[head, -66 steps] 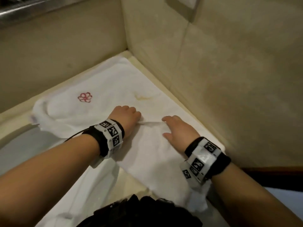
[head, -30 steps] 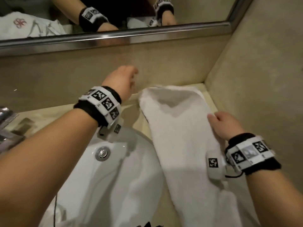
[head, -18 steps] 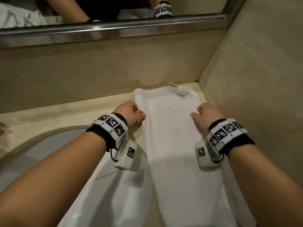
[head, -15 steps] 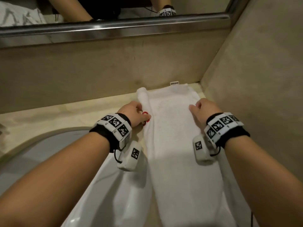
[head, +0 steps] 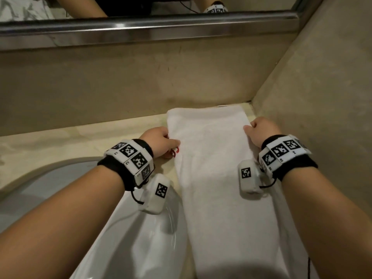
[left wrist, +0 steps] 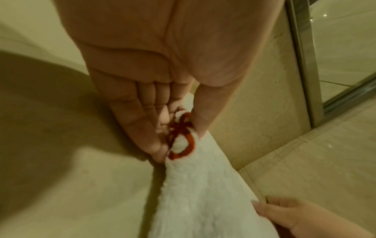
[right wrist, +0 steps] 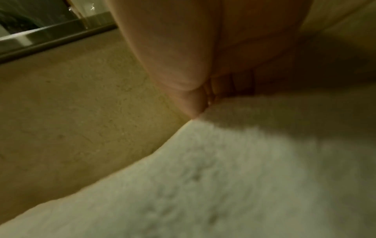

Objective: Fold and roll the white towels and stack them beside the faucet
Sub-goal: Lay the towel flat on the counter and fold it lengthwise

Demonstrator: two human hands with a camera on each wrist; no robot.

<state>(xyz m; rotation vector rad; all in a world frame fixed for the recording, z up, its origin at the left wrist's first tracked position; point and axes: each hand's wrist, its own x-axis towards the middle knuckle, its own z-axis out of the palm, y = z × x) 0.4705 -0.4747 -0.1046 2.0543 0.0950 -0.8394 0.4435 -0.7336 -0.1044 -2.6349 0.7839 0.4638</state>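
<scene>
White towel (head: 217,178) is lying as a long folded strip on the beige table (head: 60,141), running from the near edge back to the wall corner; landmark for everything here. Sink basin (head: 124,238) is sitting just left of the towel's near half, and the towel's left edge is lying at the basin rim. Both forearms are reaching in over the near part, each wearing a black wristband with white marker tags, a small white camera box hanging under each wrist.

Left hand (head: 159,142) is sitting at the towel's left edge, past the midpoint. Fingers are curled, thumb (left wrist: 205,112) and fingers pinching the edge right at a red embroidered mark (left wrist: 181,138), which is bunching up in the grip.

Right hand (head: 260,130) is sitting at the towel's right edge, about level with the left. Fingers are curled in and, with the thumb, are closing on the fabric edge; wrist view is blurry but is showing fabric running right into the fingers.

Past the hands the towel's far end is lying flat, a small white tag (head: 222,106) peeking out at the back wall. Above the towel's far end a metal-framed mirror (head: 141,31) is reflecting the arms.
</scene>
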